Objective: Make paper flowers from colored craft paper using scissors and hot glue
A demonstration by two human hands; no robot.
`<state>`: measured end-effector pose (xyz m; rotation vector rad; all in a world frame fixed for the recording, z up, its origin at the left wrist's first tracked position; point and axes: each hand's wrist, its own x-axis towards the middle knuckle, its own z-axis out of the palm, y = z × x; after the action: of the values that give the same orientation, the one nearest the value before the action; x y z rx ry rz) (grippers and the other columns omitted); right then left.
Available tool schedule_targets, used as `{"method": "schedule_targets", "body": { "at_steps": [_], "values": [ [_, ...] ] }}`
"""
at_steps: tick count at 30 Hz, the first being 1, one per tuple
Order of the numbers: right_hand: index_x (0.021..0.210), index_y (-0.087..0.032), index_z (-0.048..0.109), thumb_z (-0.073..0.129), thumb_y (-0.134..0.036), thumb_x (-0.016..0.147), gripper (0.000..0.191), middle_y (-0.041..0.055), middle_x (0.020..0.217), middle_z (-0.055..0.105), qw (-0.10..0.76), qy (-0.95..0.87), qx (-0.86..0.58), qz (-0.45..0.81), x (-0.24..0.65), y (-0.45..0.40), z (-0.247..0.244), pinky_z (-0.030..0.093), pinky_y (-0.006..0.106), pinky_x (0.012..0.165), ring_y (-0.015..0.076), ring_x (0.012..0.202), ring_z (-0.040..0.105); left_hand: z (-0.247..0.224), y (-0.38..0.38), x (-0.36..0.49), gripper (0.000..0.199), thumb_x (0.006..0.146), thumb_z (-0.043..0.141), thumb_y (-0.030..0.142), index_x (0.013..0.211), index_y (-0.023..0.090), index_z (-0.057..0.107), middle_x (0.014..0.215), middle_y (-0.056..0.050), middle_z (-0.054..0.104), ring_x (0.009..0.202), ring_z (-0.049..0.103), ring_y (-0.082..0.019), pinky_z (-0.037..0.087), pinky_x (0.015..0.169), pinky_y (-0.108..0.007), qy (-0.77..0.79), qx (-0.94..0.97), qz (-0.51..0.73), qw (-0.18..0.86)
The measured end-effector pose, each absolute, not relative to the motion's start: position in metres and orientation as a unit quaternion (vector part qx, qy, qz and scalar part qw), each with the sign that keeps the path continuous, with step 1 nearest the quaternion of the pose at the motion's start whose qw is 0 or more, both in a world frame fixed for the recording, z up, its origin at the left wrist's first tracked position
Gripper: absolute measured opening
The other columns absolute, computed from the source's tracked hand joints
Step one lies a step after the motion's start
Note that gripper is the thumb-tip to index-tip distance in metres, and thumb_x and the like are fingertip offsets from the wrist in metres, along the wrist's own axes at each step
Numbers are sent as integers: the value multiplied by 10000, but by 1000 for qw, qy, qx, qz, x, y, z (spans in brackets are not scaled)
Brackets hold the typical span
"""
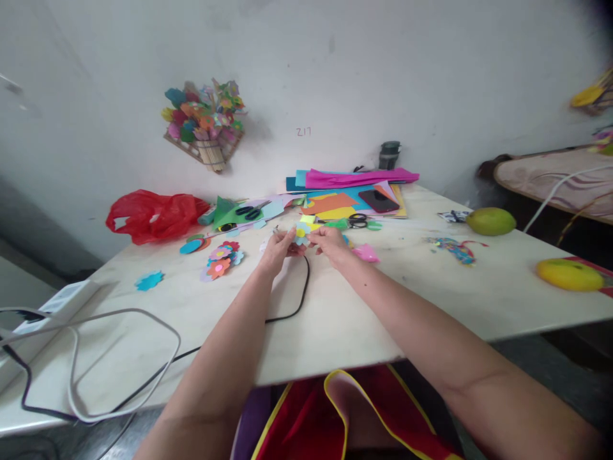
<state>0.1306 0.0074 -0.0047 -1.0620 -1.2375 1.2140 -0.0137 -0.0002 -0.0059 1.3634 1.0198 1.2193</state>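
- a pale wall marked "217" stands behind a white desk (354, 332); one hanging of paper flowers (205, 121) is fixed to it.
- one light-blue paper flower (301, 234) with a yellow centre is held up between the two hands, above the middle of the desk.
- two hands: the left hand (280, 248) pinches the flower's left side, and the right hand (327, 241) has thumb and fingertips drawn together at its right edge.
- two scissors: one pair (249, 211) among the papers at left, the other pair (358, 221) just in front of the one phone (380, 201).
- two mangoes, one greenish (491, 221) and one yellower (569, 275), sit toward the right edge.
- one blue cutout (149, 280) lies apart at left, near a small cluster of flowers (221, 260) too overlapped to count.
- one red bag (156, 216) rests at the far left edge; coloured sheets (330, 204) line the back.
- white desk top shows between the forearms and the near edge, crossed by a black cable (302, 297).
- both arms reach forward, nearly straight, converging at the flower.
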Motion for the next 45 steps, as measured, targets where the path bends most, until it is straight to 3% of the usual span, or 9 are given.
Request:
{"method": "schedule_targets", "body": {
  "at_steps": [7,12,31,38,45],
  "values": [
    [644,-158,547,607,-214,673,87,-14,611,582,501,-523,-421,547,134,10,-5,350,160,363,85,525,543,-5,2,-14,437,645,649,554,686,131,547,524,-14,589,454,565,-114,479,502,-242,453,554,516,470],
    [631,-152,557,656,-304,657,184,-11,582,579,491,-541,-420,539,136,9,-5,344,159,371,87,529,536,-5,2,-14,428,646,652,546,659,131,546,512,-9,579,454,565,-115,482,504,-244,456,572,503,461],
    [538,-149,518,665,-208,667,204,-19,510,542,497,-553,-435,508,135,12,-7,336,162,379,82,509,512,-5,0,-13,459,624,649,579,649,128,565,534,-33,600,475,569,-127,483,512,-255,446,592,482,467],
    [742,-145,632,630,-336,715,193,21,682,643,482,-547,-395,559,142,15,-8,343,163,369,87,538,551,-2,-1,-13,450,619,660,567,662,130,560,523,-23,586,471,565,-123,487,520,-257,449,578,497,467],
    [645,-140,595,684,-327,649,206,8,606,607,481,-562,-416,529,141,15,-8,335,151,383,81,539,533,-3,-1,-13,438,637,650,561,659,132,562,519,-22,584,469,564,-123,486,521,-257,449,588,490,461]
  ]
}}
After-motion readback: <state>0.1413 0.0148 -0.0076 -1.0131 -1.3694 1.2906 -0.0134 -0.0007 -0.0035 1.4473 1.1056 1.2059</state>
